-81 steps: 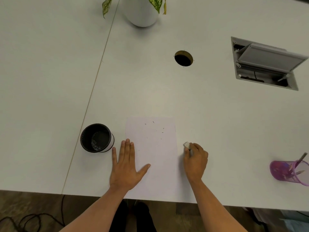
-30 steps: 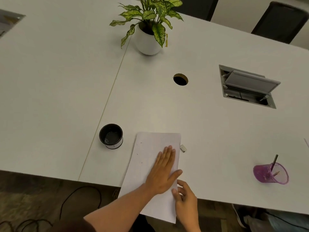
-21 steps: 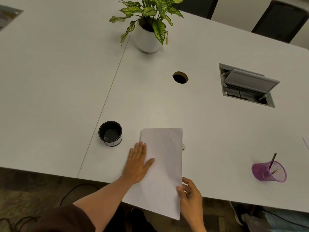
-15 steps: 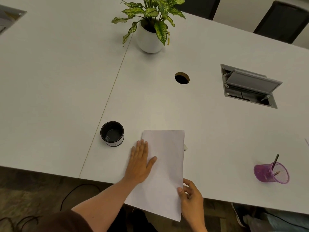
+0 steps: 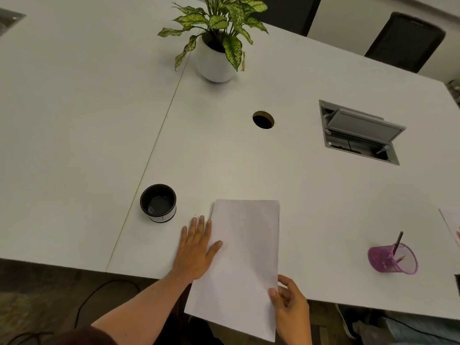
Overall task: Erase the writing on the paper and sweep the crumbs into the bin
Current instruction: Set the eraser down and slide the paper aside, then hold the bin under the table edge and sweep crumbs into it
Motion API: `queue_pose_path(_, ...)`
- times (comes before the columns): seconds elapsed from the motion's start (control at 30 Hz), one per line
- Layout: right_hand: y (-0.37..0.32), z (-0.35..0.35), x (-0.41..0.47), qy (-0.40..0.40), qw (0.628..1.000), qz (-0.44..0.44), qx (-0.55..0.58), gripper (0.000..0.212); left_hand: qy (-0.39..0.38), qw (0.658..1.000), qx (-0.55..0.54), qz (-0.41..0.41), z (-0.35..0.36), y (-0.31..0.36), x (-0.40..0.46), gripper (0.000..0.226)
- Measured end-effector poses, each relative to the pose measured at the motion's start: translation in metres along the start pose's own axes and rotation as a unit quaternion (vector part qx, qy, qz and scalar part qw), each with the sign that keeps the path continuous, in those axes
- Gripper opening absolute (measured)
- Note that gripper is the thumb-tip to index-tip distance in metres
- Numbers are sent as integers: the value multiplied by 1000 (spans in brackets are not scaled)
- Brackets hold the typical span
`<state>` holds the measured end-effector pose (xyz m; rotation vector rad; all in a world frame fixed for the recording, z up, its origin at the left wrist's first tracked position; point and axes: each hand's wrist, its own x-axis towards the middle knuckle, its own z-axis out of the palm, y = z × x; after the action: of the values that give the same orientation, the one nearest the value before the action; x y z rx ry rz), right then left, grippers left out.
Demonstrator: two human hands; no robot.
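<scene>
A blank white sheet of paper lies at the table's near edge, its lower part hanging past the edge. My right hand pinches its lower right edge between thumb and fingers. My left hand rests flat with fingers together on the table by the sheet's left edge, thumb on the paper. The small black round bin stands to the left of the paper, about a hand's width from my left fingertips. No writing or crumbs show on the sheet. The eraser is hidden.
A white pot with a green plant stands at the back. A round cable hole and an open grey cable hatch sit mid-table. A purple mesh cup with pencils stands at the right. Another sheet's corner shows at the far right.
My left hand slid left across the sheet to its left edge. My right hand took hold of the lower right edge and the sheet straightened. The eraser went out of sight beside the paper.
</scene>
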<state>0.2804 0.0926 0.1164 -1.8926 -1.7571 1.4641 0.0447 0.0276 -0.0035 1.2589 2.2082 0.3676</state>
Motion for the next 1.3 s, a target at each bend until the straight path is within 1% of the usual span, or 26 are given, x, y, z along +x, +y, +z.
queue_pose_path(0.1,3,-8,10,19,1000,4,8,23,27,999,-29,-4,-8,-3,-7,91)
queue_pose_path(0.23,-5,-14,35,49,999,-4,12,21,94,991,-96,-10,-18,-14,-23,86)
queue_pose_path(0.3,-13,-16,52,56,998,-16,25,21,119,982,-142,-43,-24,-19,-33,82)
queue_pose_path(0.37,-21,-16,69,51,998,-32,34,23,131,969,-191,-80,-33,-22,-43,70)
queue_pose_path(0.47,-35,-12,93,33,997,-53,51,27,173,950,-231,-124,-46,-26,-55,60)
queue_pose_path(0.57,-52,-7,120,25,995,-65,73,29,236,931,-228,-157,-55,-29,-61,58)
queue_pose_path(0.67,-64,1,153,16,995,-76,68,27,294,917,-210,-167,-64,-32,-60,64)
queue_pose_path(0.77,-73,10,185,9,995,-76,64,27,305,920,-185,-162,-74,-35,-53,69)
queue_pose_path(0.87,-82,15,210,19,996,-71,55,27,287,923,-199,-162,-83,-38,-41,70)
queue_pose_path(0.93,-85,18,222,28,996,-76,40,26,273,930,-188,-158,-84,-43,-33,63)
queue_pose_path(1.0,-85,22,231,36,996,-85,19,26,273,936,-167,-149,-83,-49,-27,51)
queue_pose_path(1.13,-85,29,240,56,995,-85,-25,34,307,926,-142,-167,-80,-54,-27,25)
queue_pose_path(1.23,-84,36,240,56,990,-104,-71,47,321,922,-137,-169,-79,-54,-33,18)
queue_pose_path(1.3,-83,42,237,76,979,-139,-125,53,338,915,-143,-169,-77,-51,-41,16)
